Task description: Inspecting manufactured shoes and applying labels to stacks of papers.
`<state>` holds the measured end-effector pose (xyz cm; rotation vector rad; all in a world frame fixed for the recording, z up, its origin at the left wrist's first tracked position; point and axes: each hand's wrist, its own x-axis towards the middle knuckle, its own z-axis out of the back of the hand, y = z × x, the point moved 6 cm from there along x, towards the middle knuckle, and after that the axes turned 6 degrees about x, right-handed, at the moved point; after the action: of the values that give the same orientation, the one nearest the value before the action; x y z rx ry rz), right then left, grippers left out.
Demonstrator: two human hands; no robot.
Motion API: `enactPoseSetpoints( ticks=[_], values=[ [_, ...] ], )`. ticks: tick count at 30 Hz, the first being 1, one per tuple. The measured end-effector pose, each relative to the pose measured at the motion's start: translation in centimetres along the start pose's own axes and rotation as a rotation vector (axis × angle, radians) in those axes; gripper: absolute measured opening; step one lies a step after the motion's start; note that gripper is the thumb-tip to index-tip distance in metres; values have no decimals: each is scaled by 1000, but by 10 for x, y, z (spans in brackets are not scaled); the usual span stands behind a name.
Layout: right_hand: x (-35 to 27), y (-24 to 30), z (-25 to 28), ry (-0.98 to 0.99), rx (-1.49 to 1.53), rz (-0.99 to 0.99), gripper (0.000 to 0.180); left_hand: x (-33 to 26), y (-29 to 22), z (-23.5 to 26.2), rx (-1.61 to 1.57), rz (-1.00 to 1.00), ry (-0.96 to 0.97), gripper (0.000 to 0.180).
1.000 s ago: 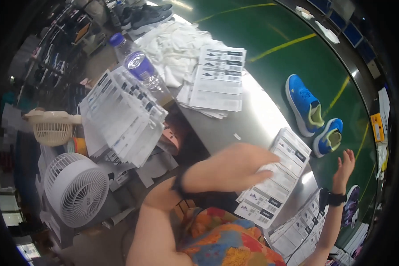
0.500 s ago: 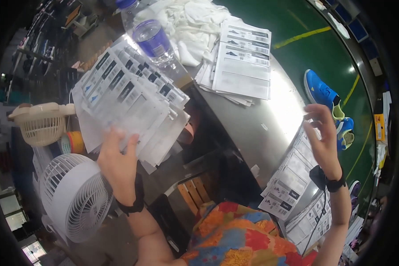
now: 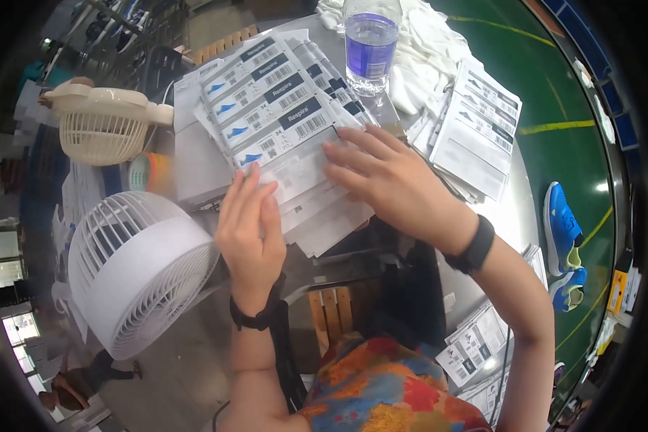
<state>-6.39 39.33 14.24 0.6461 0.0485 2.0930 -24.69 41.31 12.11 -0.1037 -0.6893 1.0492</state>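
Both hands flat, fingers spread: left hand and right hand on label sheets, steel table; green floor, white fan.

Bare forearms, no sleeves. Left hand and right hand bare, no gloves. Black band on left wrist, black wristband on right wrist. Bright orange-red-blue patterned garment on the torso.
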Motion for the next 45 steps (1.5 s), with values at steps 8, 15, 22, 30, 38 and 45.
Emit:
enactPoseSetpoints(
  ticks=[8, 15, 22, 30, 38, 45],
  values=[
    [22, -11, 0, -60, 146, 87, 17, -3, 12, 16, -278, -54, -24, 31],
    [34, -27, 16, -277, 291, -79, 19, 19, -2, 11, -106, -108, -153, 27],
    [2, -32, 28, -732, 355, -466, 29, 25, 8, 23, 102, -83, -380, 20],
    [-23, -46, -27, -349, 373, -597, 32, 22, 17, 26, -6, -49, -477, 18],
    [-24, -48, -19, -376, 420, -589, 23, 21, 13, 21, -191, 7, -468, 17],
    [-60, -63, -21, -510, 835, -805, 22, 26, 32, -1, -167, 285, -349, 47]
  ],
)
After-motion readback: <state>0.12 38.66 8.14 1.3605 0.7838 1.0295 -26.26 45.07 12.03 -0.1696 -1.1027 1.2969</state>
